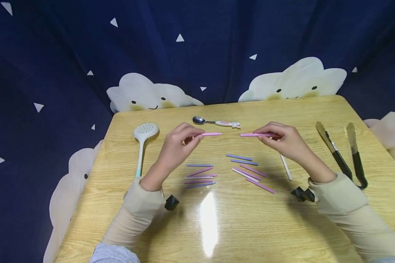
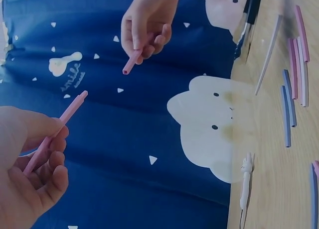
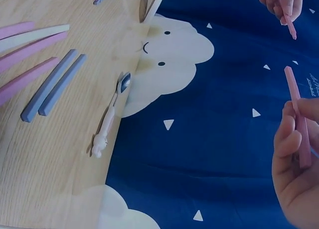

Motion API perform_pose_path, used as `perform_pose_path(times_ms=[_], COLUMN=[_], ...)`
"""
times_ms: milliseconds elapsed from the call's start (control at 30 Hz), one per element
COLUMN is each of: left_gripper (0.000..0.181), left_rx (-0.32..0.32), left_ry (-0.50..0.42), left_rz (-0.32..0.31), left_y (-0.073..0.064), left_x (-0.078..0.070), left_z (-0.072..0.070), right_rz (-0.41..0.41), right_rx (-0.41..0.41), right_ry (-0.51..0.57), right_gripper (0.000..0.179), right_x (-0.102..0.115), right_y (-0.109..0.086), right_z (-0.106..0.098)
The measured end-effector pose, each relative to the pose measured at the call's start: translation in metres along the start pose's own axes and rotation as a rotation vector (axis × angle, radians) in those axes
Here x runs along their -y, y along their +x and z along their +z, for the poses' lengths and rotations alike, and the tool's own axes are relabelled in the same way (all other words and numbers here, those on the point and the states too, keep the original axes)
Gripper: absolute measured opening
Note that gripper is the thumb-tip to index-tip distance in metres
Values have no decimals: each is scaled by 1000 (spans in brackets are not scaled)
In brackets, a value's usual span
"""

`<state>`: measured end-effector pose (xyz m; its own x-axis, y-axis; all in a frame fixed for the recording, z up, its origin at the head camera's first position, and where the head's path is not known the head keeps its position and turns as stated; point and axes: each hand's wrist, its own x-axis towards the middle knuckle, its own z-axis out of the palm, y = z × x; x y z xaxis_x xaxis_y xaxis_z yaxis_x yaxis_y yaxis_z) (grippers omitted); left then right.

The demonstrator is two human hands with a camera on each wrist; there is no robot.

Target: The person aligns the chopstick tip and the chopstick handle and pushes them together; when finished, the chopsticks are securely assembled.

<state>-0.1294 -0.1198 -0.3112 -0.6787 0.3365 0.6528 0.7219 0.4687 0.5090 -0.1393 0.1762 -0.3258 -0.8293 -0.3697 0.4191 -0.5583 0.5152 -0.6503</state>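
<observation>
- Left hand (image 1: 177, 146) pinches pink stick (image 1: 211, 134), in front of spoon (image 1: 223, 123).
- Right hand (image 1: 288, 141) pinches second pink stick (image 1: 248, 134), right of spoon.
- Looks like lining up ends; next probably calls for closing gap straight.

Taking the head view's counter (image 1: 250, 226) as a dial, a pale skimmer (image 1: 142, 140) lies at ten o'clock, its perforated head toward twelve and its handle turning turquoise toward six. At twelve o'clock, near the far edge, rests a spoon (image 1: 222, 123), its metal bowl toward nine and its pink-and-white, animal-shaped handle end toward three. Near three o'clock lie spread tongs (image 1: 342, 162), black handles nearest six. Beyond hangs a dark blue curtain (image 1: 214, 18) with white triangles (image 1: 180, 38), a smiling left cloud (image 1: 139, 87) at eleven and a right cloud (image 1: 293, 80) at one.
</observation>
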Motion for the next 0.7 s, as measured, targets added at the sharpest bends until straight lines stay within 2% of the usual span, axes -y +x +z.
perform_pose_path(times_ms=[467, 700], left_gripper=[7, 6], left_rx=[11, 26], left_ry=[-16, -53], left_rz=[30, 50], left_y=[-2, -2], left_x=[-4, -7], left_z=[4, 8], right_rz=[13, -31], right_rx=[24, 18], right_ry=[52, 59], right_gripper=[14, 16], right_x=[6, 14], right_y=[-3, -1], right_z=[1, 4])
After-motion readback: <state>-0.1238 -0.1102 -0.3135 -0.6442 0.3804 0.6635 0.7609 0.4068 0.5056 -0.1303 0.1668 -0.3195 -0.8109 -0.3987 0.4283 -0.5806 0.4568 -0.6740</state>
